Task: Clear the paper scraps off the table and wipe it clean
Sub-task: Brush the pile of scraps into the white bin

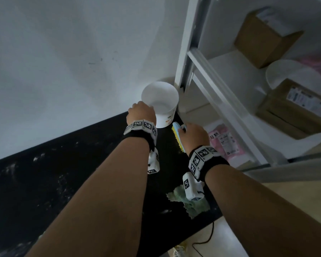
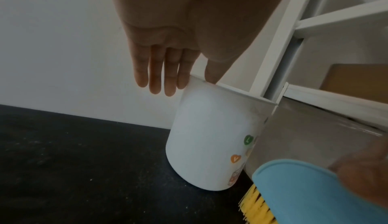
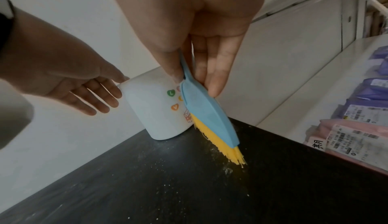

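A white cup (image 1: 163, 108) with coloured stickers stands at the far right corner of the black table (image 1: 82, 164), leaning a little. My left hand (image 2: 189, 84) holds its rim, thumb over the edge and straight fingers (image 3: 105, 104) against the outer wall. My right hand (image 3: 195, 81) pinches a blue brush (image 3: 210, 116) with yellow bristles, whose tips touch the table just right of the cup. White crumbs (image 3: 227, 171) lie by the bristles and more specks (image 1: 9, 169) dust the left of the table. A green cloth (image 1: 195, 206) lies at the table's near right edge.
A white wall runs right behind the table. To the right stands a white shelf rack (image 1: 211, 75) with cardboard boxes (image 1: 263, 39) and pink packets (image 1: 224, 143). A black cable (image 1: 208, 236) lies on the floor below the table's edge.
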### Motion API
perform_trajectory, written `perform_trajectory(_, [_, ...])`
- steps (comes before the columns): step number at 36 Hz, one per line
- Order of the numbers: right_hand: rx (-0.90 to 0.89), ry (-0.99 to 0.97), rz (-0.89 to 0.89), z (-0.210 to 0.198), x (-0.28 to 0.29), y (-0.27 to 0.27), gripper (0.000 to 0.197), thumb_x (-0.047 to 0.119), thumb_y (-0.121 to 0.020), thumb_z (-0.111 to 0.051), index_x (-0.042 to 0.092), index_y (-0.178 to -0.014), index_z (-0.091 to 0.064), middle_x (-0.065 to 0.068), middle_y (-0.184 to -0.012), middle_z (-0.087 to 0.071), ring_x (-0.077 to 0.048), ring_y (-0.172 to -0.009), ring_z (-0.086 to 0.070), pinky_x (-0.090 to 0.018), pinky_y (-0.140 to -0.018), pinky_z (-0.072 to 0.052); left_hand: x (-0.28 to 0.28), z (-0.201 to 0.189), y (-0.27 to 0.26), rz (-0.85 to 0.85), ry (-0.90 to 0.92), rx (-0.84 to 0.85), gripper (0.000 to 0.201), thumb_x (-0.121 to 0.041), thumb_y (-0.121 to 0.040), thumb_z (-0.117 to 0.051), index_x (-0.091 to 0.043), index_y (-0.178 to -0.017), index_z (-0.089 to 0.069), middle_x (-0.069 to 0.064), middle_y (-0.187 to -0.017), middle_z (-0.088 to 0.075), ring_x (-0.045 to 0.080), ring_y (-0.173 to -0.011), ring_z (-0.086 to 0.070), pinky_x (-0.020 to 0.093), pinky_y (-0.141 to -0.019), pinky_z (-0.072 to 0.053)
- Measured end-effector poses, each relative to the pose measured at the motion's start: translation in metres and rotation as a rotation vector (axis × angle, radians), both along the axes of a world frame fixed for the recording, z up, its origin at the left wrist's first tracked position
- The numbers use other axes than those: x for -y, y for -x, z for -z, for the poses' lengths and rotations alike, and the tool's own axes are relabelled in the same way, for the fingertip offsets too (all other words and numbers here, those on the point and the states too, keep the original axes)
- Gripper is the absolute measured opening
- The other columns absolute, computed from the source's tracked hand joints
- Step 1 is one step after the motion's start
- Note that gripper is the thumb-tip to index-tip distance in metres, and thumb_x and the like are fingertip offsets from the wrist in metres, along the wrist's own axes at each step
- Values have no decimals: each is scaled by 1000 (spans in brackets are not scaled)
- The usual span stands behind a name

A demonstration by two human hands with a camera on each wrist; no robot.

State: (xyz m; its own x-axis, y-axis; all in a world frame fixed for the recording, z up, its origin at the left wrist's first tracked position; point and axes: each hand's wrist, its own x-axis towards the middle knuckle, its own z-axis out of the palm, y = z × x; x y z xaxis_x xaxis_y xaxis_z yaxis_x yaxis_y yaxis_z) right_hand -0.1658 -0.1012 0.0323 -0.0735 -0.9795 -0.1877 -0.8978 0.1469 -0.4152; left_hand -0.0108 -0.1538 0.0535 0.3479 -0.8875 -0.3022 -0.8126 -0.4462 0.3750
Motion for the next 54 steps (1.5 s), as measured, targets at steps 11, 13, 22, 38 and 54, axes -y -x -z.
perform_trajectory(11, [2,-29,45,0,-2,0,23,27,-96,-50,14,-102,-67,-5,-95,-68,-17,-80,-55,-25,-69,-38,-4,-1,3,69,-137,-13,35,-8,-100,-38,2,-129,-55,19,-134,-53,34,-121,-54,39,-100,-45])
perform_trajectory(13, [14,-36,37,0,-4,0,22,27,-96,-51,14,-102,-67,-5,-96,-68,-19,-85,-61,-26,-70,-41,-13,-3,1,53,-151,-15,35,-8,-99,-41,4,-129,-53,20,-135,-52,36,-120,-53,44,-100,-46])
perform_trajectory(22, [40,-66,-15,-9,-30,5,22,25,-95,-52,12,-105,-67,-8,-99,-69,-23,-89,-64,-31,-77,-50,-48,-7,-15,-88,-117,-26,29,-10,-97,-46,1,-121,-57,16,-123,-62,30,-114,-59,34,-91,-46])
perform_trajectory(38, [44,51,-325,-31,-108,-12,60,59,-95,-37,12,-65,-56,0,-54,-47,-18,-50,-47,-26,-50,-36,-207,-25,-36,-413,-7,-2,24,-7,-95,-44,2,-111,-60,19,-113,-65,34,-106,-62,34,-75,-45])
perform_trajectory(54, [93,121,-539,-57,-226,-59,39,28,-95,-49,19,-57,-42,3,-56,-46,-12,-48,-41,-26,-43,-23,-384,-33,-51,-598,51,86,29,-4,-98,-38,4,-118,-58,15,-121,-58,32,-112,-58,34,-84,-46])
